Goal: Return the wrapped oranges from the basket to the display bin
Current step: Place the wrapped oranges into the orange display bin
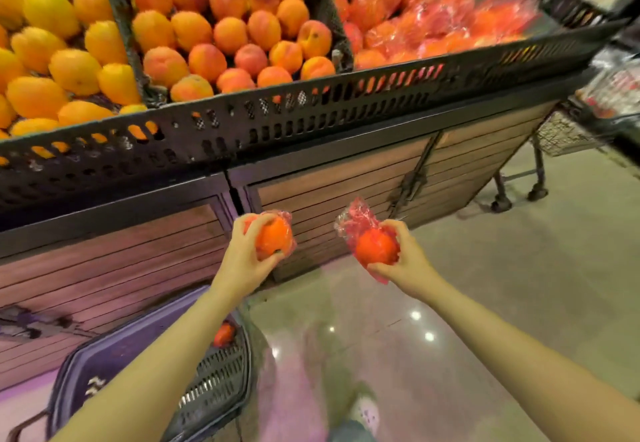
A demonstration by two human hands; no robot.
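Observation:
My left hand (244, 258) grips a wrapped orange (275, 238) in red film, held in front of the wooden stand base. My right hand (403, 259) grips a second wrapped orange (375, 246), its loose wrap sticking up to the left. Both are held below the display's black rim. The dark basket (214, 389) sits on the floor at lower left under my left forearm, with another wrapped orange (224, 334) showing inside. The display bin of wrapped oranges (433, 12) lies at the upper right, blurred.
A black perforated rim (311, 116) runs along the display front. Peaches (235, 33) fill the middle bin and yellow mangoes (59, 46) the left one. A wheeled wire cart (540, 150) stands at the right. My shoe (365, 414) is on the shiny floor.

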